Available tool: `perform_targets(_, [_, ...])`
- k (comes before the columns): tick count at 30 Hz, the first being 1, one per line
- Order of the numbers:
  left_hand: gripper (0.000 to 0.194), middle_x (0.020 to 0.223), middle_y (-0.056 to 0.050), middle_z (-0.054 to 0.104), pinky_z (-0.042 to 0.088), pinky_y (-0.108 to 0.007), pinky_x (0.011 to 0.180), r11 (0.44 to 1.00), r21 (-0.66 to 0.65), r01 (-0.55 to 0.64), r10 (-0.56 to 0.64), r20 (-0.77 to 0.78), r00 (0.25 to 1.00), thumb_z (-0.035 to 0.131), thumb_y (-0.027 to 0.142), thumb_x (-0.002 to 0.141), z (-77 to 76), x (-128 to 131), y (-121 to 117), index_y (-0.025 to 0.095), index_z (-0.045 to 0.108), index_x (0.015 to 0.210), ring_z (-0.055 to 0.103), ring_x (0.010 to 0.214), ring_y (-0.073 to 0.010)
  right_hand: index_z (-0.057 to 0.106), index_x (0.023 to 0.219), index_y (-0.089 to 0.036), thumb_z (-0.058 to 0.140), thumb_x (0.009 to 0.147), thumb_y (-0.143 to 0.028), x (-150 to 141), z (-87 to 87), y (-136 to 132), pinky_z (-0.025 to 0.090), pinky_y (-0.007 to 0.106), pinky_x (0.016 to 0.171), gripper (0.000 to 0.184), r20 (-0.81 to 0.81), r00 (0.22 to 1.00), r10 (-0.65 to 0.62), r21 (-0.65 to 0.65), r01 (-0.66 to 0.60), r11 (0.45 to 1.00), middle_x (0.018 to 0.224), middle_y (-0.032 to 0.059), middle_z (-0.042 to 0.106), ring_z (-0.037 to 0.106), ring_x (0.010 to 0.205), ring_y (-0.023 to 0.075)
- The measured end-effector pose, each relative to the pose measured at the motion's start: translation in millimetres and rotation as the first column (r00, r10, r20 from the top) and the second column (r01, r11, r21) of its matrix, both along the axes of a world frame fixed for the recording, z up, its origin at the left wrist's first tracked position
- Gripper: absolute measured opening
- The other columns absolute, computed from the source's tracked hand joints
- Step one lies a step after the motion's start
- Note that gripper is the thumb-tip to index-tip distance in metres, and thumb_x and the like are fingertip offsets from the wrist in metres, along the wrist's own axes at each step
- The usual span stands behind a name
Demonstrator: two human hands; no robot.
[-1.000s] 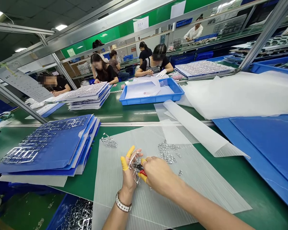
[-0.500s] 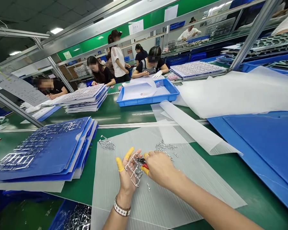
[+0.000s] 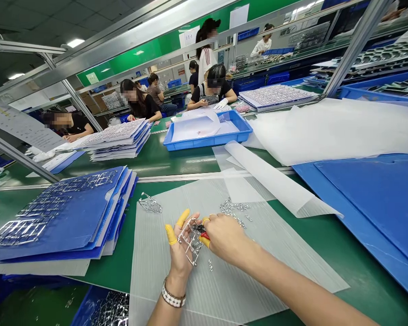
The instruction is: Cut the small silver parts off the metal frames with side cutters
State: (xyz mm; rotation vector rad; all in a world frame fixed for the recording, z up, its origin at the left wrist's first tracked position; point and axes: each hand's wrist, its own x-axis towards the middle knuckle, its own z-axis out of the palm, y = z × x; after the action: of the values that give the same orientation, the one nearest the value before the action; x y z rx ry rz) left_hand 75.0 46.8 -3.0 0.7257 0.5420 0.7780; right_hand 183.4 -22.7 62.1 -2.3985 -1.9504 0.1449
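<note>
My left hand [image 3: 179, 249], with yellow finger cots and a wrist bracelet, holds a shiny silver parts frame [image 3: 189, 243] over a grey corrugated sheet [image 3: 224, 280]. My right hand [image 3: 224, 237] is closed on small red-handled cutters [image 3: 201, 232], whose tip touches the frame. A pile of cut silver pieces [image 3: 233, 209] lies just beyond my right hand. Another silver frame [image 3: 150, 204] rests at the sheet's far left corner. A few loose pieces [image 3: 210, 265] lie under my hands.
A stack of blue sheets [image 3: 64, 217] carrying silver frames lies left. Large blue boards [image 3: 377, 203] lie right, white foam sheets [image 3: 326, 131] and a blue tray [image 3: 207, 140] beyond. A blue bin [image 3: 102, 310] of frames sits at the near edge. Several people work opposite.
My hands stayed together on the frame, drifting slightly up and left in view. A person behind the opposite row stood up and walked to the right.
</note>
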Motion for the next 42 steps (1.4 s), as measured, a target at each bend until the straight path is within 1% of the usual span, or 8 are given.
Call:
perform_targets(5, [0.071,0.115,-0.016,0.063,0.042,-0.041,0.091,1.000,-0.002,0.001,-0.001,0.018,1.000,0.033,0.071,0.078,0.8,-1.4,0.0,0.017,0.059,0.117,0.059,0.102,-0.0270,0.065,0.089,-0.015,0.056,0.083,-0.028,1.3,-1.0,2.2,0.044,0.031,0.058,0.017,-0.003,1.000,0.012,-0.013,-0.012,1.000,0.080,0.0107,0.066,0.064,0.073,0.0249])
perform_targets(8, [0.072,0.115,-0.017,0.063,0.043,-0.040,0.090,1.000,-0.016,-0.006,0.007,0.036,0.999,0.031,0.070,0.079,3.6,-2.4,3.1,0.016,0.058,0.118,0.061,0.099,-0.0258,0.065,0.087,-0.014,0.057,0.082,-0.031,0.9,-3.2,0.1,0.044,0.033,0.061,0.019,0.032,0.999,0.021,0.007,-0.021,1.000,0.081,0.0109,0.066,0.063,0.075,0.0258])
perform_targets(15, [0.071,0.116,-0.019,0.061,0.047,-0.037,0.081,0.991,-0.124,-0.057,0.067,0.081,0.994,0.037,0.069,0.078,5.4,0.4,16.2,0.014,0.058,0.117,0.061,0.099,-0.0256,0.064,0.086,-0.013,0.057,0.080,-0.032,-12.7,-16.1,-11.4,0.044,0.035,0.063,0.021,0.037,0.997,0.067,0.010,-0.068,0.998,0.079,0.0116,0.064,0.061,0.075,0.0276])
perform_targets(20, [0.071,0.116,-0.017,0.062,0.048,-0.036,0.078,0.992,-0.100,-0.075,0.082,0.076,0.994,0.036,0.069,0.078,3.4,2.2,14.8,0.016,0.057,0.119,0.060,0.100,-0.0257,0.064,0.083,-0.015,0.056,0.080,-0.032,-16.9,-21.8,-10.9,0.043,0.035,0.064,0.020,0.047,0.996,0.080,0.041,-0.082,0.996,0.078,0.0111,0.065,0.061,0.074,0.0265])
perform_targets(24, [0.070,0.116,-0.017,0.062,0.048,-0.035,0.078,0.994,-0.075,-0.084,0.089,0.066,0.994,0.034,0.069,0.079,3.3,2.7,12.8,0.016,0.056,0.119,0.060,0.100,-0.0252,0.064,0.084,-0.014,0.055,0.081,-0.034,-18.0,-24.3,-9.6,0.043,0.033,0.061,0.022,0.055,0.997,0.058,0.047,-0.061,0.997,0.078,0.0112,0.065,0.061,0.072,0.0253])
perform_targets(31, [0.072,0.118,-0.017,0.061,0.046,-0.033,0.081,0.993,-0.034,-0.117,0.118,0.021,0.993,0.034,0.070,0.078,3.9,4.1,11.4,0.017,0.055,0.121,0.059,0.101,-0.0242,0.065,0.084,-0.014,0.056,0.079,-0.030,-20.4,-20.7,-9.6,0.044,0.034,0.060,0.019,0.061,0.996,0.058,0.030,-0.060,0.998,0.078,0.0111,0.066,0.061,0.071,0.0259])
perform_targets(37, [0.070,0.119,-0.015,0.060,0.046,-0.032,0.079,0.992,-0.004,-0.125,0.125,0.032,0.992,0.032,0.069,0.079,4.1,3.7,10.6,0.018,0.054,0.121,0.058,0.101,-0.0232,0.065,0.084,-0.014,0.057,0.080,-0.032,-18.9,-13.1,-7.7,0.045,0.032,0.060,0.020,0.024,0.997,0.068,-0.009,-0.068,0.998,0.078,0.0113,0.066,0.063,0.072,0.0254])
perform_targets(42, [0.071,0.118,-0.016,0.061,0.045,-0.034,0.084,0.991,0.021,-0.128,0.128,0.031,0.991,0.032,0.070,0.079,2.9,3.0,9.2,0.018,0.052,0.123,0.058,0.102,-0.0231,0.065,0.086,-0.013,0.059,0.079,-0.033,-19.4,-10.0,-7.2,0.046,0.034,0.062,0.022,0.025,0.997,0.076,-0.018,-0.075,0.997,0.079,0.0121,0.067,0.063,0.074,0.0271])
